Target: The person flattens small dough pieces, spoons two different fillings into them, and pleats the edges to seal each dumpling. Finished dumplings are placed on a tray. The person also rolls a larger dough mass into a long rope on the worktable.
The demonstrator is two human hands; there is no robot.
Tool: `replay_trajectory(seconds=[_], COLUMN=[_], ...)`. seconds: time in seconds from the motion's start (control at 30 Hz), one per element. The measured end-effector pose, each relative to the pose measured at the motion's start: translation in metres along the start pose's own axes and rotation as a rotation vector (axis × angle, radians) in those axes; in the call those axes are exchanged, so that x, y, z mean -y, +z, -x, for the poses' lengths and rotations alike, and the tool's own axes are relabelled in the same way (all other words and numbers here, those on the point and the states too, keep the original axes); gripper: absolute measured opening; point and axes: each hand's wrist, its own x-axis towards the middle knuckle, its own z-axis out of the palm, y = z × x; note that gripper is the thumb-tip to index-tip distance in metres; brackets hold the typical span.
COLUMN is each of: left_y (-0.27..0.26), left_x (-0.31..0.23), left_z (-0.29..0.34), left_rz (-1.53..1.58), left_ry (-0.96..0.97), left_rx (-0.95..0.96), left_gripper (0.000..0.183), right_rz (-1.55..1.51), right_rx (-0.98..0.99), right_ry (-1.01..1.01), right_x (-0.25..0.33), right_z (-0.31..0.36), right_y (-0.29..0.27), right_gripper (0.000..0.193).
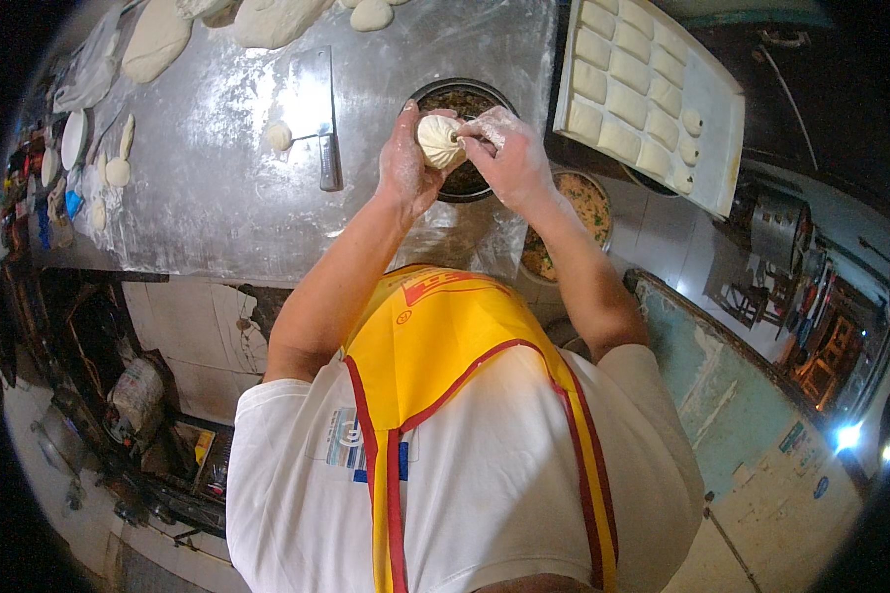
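A round pleated bun (439, 142) of white dough rests in my left hand (403, 163), whose fingers curl around its left side and underside. With fingertips together, my right hand (504, 148) pinches the gathered pleats at the bun's right edge, where a small dark spot of filling shows. Flour whitens both hands. Beneath them stands a round dark pan (470, 96) holding dark filling, partly hidden by the hands and bun. On the floured metal table, left of my left hand, lie a cleaver (327, 138) and a small dough ball (279, 135).
Large dough lumps (156, 42) lie along the table's far side, with smaller dough pieces at its left end. A white tray (732, 148) of shaped buns stands to the right. Below it sits a round container of orange-green filling (581, 212), behind my right forearm.
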Motion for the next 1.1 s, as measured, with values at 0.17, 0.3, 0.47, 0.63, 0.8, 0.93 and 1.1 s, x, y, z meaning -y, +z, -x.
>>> replay_trajectory(seconds=[0.17, 0.3, 0.47, 0.63, 0.8, 0.93, 1.1], left_y=[0.002, 0.006, 0.006, -0.001, 0.001, 0.016, 0.051], left_x=[0.002, 0.003, 0.006, 0.002, -0.004, 0.005, 0.018], left_z=[0.003, 0.007, 0.005, 0.003, 0.011, 0.011, 0.003], left_rz=[-0.031, -0.068, -0.034, -0.008, -0.039, -0.031, -0.235], left_ry=[0.055, 0.078, 0.040, -0.030, -0.234, -0.258, -0.327], left_rx=[0.021, 0.014, 0.017, 0.128, 0.261, 0.220, 0.027], left_gripper=[0.050, 0.049, 0.051, 0.056, 0.063, 0.065, 0.070], right_rz=[0.073, 0.065, 0.068, -0.043, -0.104, -0.004, -0.045], right_rx=[-0.040, -0.069, -0.101, 0.002, 0.116, 0.271, 0.264], right_ry=[-0.062, -0.016, -0.106, -0.097, -0.147, -0.204, -0.170], right_x=[0.003, 0.005, 0.011, 0.013, 0.003, -0.009, -0.024], right_z=[0.002, 0.004, 0.008, 0.017, 0.019, 0.019, 0.022], right_y=[0.001, 0.002, 0.002, -0.008, -0.018, -0.021, -0.039], right_gripper=[0.012, 0.011, 0.015, 0.030, 0.060, 0.067, 0.068])
